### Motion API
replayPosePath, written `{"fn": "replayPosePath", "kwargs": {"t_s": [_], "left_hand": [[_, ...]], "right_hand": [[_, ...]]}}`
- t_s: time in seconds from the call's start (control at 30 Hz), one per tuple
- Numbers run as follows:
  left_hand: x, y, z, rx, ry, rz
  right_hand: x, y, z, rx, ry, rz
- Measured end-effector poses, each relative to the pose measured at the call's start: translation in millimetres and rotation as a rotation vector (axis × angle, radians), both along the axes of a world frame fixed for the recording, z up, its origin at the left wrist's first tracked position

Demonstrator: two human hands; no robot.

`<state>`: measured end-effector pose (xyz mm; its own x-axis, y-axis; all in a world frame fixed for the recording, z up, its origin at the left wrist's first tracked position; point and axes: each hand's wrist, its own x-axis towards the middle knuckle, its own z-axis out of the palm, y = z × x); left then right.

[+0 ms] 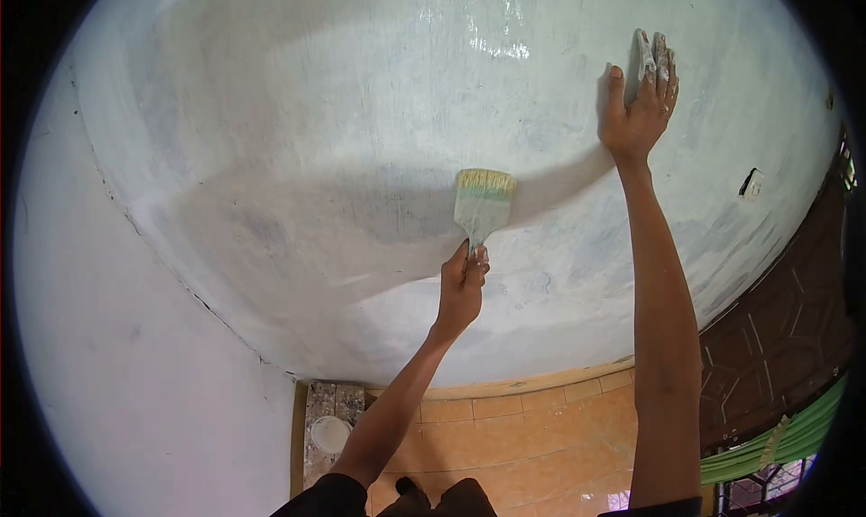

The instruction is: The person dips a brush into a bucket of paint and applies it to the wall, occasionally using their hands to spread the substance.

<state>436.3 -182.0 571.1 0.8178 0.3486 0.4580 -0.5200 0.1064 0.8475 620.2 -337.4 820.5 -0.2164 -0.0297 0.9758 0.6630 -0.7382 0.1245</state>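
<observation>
My left hand (463,287) is closed around the handle of a wide paintbrush (483,210). Its pale yellow bristles point up against the wall (379,102), and whitish paint coats the brush body. Higher up and to the right, my right hand (639,120) is raised with the palm toward the wall. The thumb stands apart from the stretched fingers, which are smeared with white paint. Patchy white and grey paint covers the wall, with a wet shine near the top. Shadows of my arms fall across it.
A white container (330,434) stands on a paint-spattered wooden bench (350,398) at lower left. Orange tiles (532,431) cover the floor. On the right are a wall socket (751,184), a dark panelled door (767,346) and green cloth (785,440). Another wall (135,336) meets this one at left.
</observation>
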Motion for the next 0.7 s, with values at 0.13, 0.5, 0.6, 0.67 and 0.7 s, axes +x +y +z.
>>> {"fn": "replayPosePath", "kwargs": {"t_s": [0.13,0.5,0.6,0.67,0.7], "left_hand": [[3,-8,-58,-0.086,0.045,0.039],[23,-33,-27,-0.043,0.000,0.114],[12,-42,-65,-0.211,0.076,0.128],[7,-44,-70,-0.145,0.048,0.169],[6,-45,-58,-0.126,0.019,0.177]], "right_hand": [[-5,0,1,0.021,0.009,0.011],[-6,-2,2,0.033,0.033,0.050],[-8,-2,1,0.036,0.071,0.035],[-7,-3,2,0.033,0.064,0.043],[-6,-3,2,0.035,0.053,0.051]]}}
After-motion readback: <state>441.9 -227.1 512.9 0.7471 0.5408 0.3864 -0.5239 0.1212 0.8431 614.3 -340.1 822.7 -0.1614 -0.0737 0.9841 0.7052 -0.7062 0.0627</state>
